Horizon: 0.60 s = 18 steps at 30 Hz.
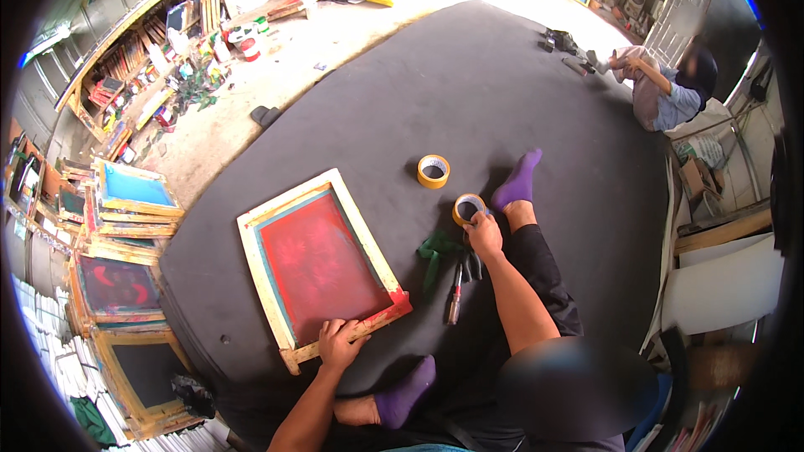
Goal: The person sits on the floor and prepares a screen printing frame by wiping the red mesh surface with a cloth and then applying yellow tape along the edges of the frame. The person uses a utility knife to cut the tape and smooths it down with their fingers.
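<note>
A screen printing frame (314,259) with a wooden border and red-stained mesh lies on the dark grey mat (502,84). My left hand (339,345) grips its near wooden bar, fingers over the top. In my right hand (485,234) is a roll of yellow tape (459,211), held by its near side beside my purple-socked foot. A second roll of yellow tape (433,172) lies flat a little farther off. Between the frame and my right forearm are a crumpled green strip (433,255) and a screwdriver-like tool (455,301); a dark-handled tool beside it is partly hidden.
More screen frames (134,188) are stacked along the left edge. A person (670,88) sits at the mat's far right. Dark tools (559,42) lie near that person. Black sandals (265,115) rest by the mat's far left edge; cluttered wooden shelves stand beyond.
</note>
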Available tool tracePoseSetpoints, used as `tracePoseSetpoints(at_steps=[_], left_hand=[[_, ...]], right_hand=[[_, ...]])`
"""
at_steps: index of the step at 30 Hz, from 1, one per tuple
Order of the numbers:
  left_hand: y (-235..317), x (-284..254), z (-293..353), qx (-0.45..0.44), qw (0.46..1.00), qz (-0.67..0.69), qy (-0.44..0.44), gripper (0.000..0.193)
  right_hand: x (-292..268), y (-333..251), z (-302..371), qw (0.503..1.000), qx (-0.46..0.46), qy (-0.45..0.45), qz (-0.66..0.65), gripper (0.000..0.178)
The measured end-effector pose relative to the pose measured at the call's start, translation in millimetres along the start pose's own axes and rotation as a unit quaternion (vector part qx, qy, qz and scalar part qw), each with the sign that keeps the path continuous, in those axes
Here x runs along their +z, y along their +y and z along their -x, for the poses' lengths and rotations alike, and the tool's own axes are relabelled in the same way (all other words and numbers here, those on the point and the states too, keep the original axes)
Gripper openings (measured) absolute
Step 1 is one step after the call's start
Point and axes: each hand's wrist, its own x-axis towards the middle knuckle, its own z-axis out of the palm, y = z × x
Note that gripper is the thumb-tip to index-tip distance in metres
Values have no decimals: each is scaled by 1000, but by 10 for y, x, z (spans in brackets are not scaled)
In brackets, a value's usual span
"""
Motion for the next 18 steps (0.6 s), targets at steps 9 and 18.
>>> tracePoseSetpoints(at_steps=[9, 18], left_hand=[[-164, 42, -61, 92, 996, 18, 14, 45], [-385, -146, -50, 84, 995, 54, -11, 48]], right_hand=[[84, 16, 460, 973, -23, 44, -226, 29], [453, -447, 1702, 904, -55, -119, -408, 27]])
